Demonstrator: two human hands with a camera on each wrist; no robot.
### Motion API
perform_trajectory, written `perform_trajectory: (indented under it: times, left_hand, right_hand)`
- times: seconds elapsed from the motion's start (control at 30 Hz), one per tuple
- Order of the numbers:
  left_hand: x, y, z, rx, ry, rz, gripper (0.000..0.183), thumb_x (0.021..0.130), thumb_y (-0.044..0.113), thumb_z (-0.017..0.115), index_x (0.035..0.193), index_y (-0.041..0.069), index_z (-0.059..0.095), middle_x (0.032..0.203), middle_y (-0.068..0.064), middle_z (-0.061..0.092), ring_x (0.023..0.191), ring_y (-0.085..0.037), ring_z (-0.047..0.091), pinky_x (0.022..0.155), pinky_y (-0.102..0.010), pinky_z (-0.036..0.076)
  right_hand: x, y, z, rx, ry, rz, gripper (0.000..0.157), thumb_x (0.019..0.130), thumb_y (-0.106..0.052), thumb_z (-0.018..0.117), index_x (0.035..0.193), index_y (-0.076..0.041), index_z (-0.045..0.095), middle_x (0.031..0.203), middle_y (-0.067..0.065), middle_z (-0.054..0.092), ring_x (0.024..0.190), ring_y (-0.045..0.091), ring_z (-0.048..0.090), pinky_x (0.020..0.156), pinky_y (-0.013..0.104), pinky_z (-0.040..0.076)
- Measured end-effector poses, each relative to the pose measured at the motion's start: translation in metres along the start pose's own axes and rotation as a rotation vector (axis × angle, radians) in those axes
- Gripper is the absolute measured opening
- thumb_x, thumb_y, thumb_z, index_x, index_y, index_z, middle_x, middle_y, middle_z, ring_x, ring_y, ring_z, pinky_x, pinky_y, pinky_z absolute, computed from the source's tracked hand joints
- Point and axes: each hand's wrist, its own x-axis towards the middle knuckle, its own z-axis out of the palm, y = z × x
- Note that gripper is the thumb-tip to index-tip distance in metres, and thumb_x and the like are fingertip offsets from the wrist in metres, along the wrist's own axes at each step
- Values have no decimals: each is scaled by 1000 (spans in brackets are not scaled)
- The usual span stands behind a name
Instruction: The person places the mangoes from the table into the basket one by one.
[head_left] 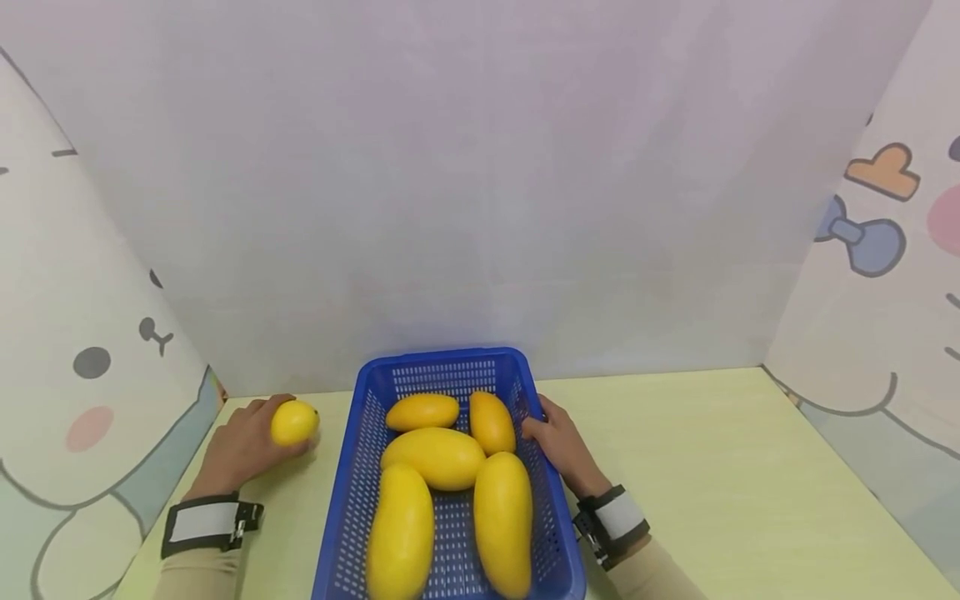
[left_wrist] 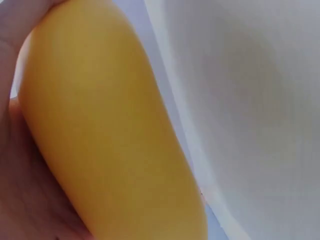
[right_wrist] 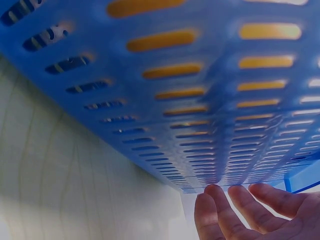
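My left hand [head_left: 243,444] grips a yellow mango [head_left: 294,422] left of the blue basket [head_left: 347,467], above the table. In the left wrist view the mango [left_wrist: 110,125] fills much of the picture, with fingers and palm along its left side. Several yellow mangoes lie in the basket: two smaller ones at the far end, a larger mango [head_left: 435,458] lying crosswise, and two long ones nearer me. My right hand [head_left: 558,442] holds the basket's right rim. From the right wrist, its fingertips [right_wrist: 240,192] touch the slotted outer wall; the thumb is hidden there.
The basket stands on a pale yellow-green table [head_left: 697,475]. A whitish cloth wall [head_left: 480,192] rises behind the table. Side panels with cartoon prints, such as the left panel [head_left: 67,333], border it.
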Motion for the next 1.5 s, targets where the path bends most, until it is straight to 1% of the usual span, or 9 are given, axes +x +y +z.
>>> perform_trajectory:
  times: [0.23,0.4,0.5,0.63,0.73,0.9,1.1,1.33,1.5]
  left_hand:
    - [-1,6,-7,10,61,19,76,74,49,84,130,4,58,109,-30,64,86,-43,63,62,-57,52]
    - [0,10,-14,17,105,29,77,74,49,84,130,4,58,112,-31,64,89,-46,62,65,-60,51]
    - [-1,13,-18,15,139,51,77,73,48,85,130,3,58,113,-31,64,90,-46,63,67,-60,51]
    - [-1,18,-23,18,192,88,75,72,46,86,128,3,60,112,-31,65,89,-46,64,65,-59,52]
    - [-2,22,-27,17,224,107,73,72,45,86,127,4,60,111,-30,65,89,-45,64,63,-58,52]
    - [-3,27,-32,13,249,123,71,72,44,86,126,5,61,110,-28,66,88,-44,64,59,-55,53]
    - [-3,30,-35,18,284,140,71,70,44,87,124,5,61,108,-26,67,87,-42,64,58,-54,52]
    - [-3,37,-40,29,321,148,74,68,43,88,125,5,62,106,-27,66,83,-46,62,58,-54,50]
    - [-5,43,-46,32,334,149,74,67,43,88,126,6,62,107,-26,66,85,-47,62,59,-55,49]
  right_hand:
    - [1,1,0,5,-8,4,53,85,-5,54,138,-3,55,103,21,58,74,26,55,60,34,46]
    - [1,2,0,5,-8,12,53,86,-4,54,139,-3,55,102,21,58,74,26,54,60,34,45]
    - [1,2,0,6,-8,19,52,86,-4,53,138,-3,55,98,19,58,71,26,54,59,33,45]
    - [1,1,0,9,-11,24,52,86,-4,53,137,-3,55,94,16,57,69,25,54,58,33,45]
    - [1,0,0,10,-12,19,52,86,-5,53,138,-3,54,95,17,57,70,25,54,58,33,46]
    - [1,1,0,8,-4,9,53,85,-5,53,138,-1,54,101,20,58,72,25,54,59,34,46]
    - [0,0,0,12,-5,6,53,85,-5,53,138,-1,54,106,21,59,73,25,55,60,35,47]
    - [-1,-1,0,11,-6,3,54,85,-5,54,139,-1,54,107,21,59,75,25,56,61,35,47]
    - [-1,-1,-1,17,-10,1,55,85,-5,54,140,-2,53,107,21,59,75,25,56,61,35,47]
